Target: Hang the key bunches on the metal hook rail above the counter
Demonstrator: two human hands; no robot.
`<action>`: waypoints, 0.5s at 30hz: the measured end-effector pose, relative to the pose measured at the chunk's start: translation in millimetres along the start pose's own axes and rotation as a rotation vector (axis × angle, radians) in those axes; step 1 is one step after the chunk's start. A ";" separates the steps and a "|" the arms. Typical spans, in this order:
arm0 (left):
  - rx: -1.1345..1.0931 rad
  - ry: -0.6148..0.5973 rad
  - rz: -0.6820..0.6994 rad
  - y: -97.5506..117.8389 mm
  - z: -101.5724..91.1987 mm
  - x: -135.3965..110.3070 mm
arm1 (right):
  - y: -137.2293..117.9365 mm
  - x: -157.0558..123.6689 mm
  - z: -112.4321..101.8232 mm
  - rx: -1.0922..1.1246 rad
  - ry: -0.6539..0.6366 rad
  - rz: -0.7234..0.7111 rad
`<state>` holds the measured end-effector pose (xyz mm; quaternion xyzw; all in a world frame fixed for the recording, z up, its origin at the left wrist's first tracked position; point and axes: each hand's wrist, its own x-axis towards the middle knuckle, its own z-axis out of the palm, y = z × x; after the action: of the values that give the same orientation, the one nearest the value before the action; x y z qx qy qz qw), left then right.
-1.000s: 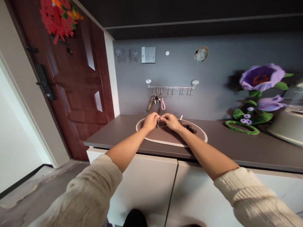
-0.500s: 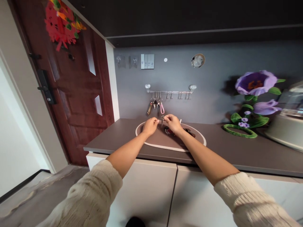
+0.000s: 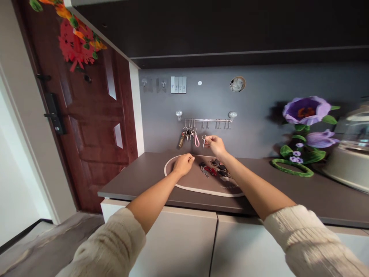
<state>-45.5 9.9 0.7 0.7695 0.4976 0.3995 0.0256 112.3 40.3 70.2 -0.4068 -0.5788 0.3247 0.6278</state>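
While my right forearm is slanting forward and inward over the worktop (image 3: 127,177), my right hand (image 3: 217,146) is hovering above the mat (image 3: 184,181), higher than my left hand (image 3: 183,165). My right thumb and forefinger are closing narrowly on a small ring (image 3: 204,137), and the key (image 3: 203,144) on it is dangling just left of those fingertips, clear of the mat. Beyond and above them, a hook rack (image 3: 206,120) is running along the wall (image 3: 161,127); more keys (image 3: 188,134) and a pink strap (image 3: 196,139) are hanging from it, left of the pinched ring. My left fingers are curling loosely, low over the mat, and I cannot tell whether they are holding anything. To their right, below my right hand, a cluster of keys and fobs (image 3: 213,170) is lying on the mat.
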 end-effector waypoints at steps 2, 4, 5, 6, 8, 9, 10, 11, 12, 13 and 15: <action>0.007 -0.004 0.000 0.4 0.3 -0.2 | -4.8 6.1 -0.3 0.020 0.017 0.017; 0.013 -0.006 -0.002 0.9 0.6 -0.6 | -9.4 11.4 -0.1 0.049 0.019 0.039; 0.015 -0.007 -0.001 1.1 0.9 -0.7 | -11.5 14.1 0.2 0.063 0.017 0.048; 0.016 -0.006 0.000 1.2 1.2 -0.8 | -13.3 16.8 0.7 0.075 0.014 0.056; 0.016 -0.004 0.001 1.1 2.0 -0.6 | -16.0 23.2 1.9 0.083 0.021 0.068; 0.016 -0.002 -0.002 0.9 2.6 -0.4 | -16.8 26.8 2.8 0.081 0.033 0.075; 0.016 -0.001 -0.005 0.6 3.1 -0.1 | -17.4 30.6 3.7 0.079 0.047 0.082; 0.017 0.001 -0.007 0.2 3.7 0.2 | -17.7 34.5 4.8 0.078 0.061 0.089; 0.018 0.004 -0.004 -0.3 4.2 0.5 | -18.0 38.4 6.0 0.077 0.071 0.096; 0.019 0.008 -0.001 -0.8 4.7 0.7 | -18.1 42.1 7.4 0.076 0.077 0.102; 0.017 0.015 0.008 -1.9 5.6 1.1 | -18.1 48.9 10.5 0.069 0.082 0.113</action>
<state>-43.1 13.7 -3.3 0.7686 0.4981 0.4012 0.0138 106.6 76.3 108.9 -0.4300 -0.5173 0.3625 0.6451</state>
